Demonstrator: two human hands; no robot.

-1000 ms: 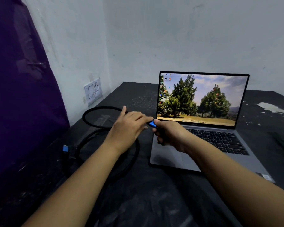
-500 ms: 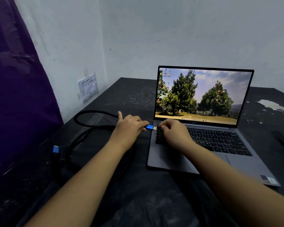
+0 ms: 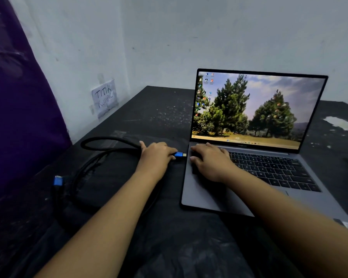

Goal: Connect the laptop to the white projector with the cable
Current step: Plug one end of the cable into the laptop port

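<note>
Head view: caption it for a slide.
Left hand aims blue cable plug at laptop; right hand steadies it.

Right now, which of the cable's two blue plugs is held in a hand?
The blue plug beside the laptop, pinched by the left hand. The other blue plug lies untouched near the purple cloth.

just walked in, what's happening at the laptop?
A person is plugging a black cable into the open laptop. The left hand pinches the blue plug, its metal tip right at the laptop's left edge, not visibly seated. The right hand rests flat on the keyboard corner, bracing it. The cable's other blue plug lies loose on the black table. No projector in view.
</note>
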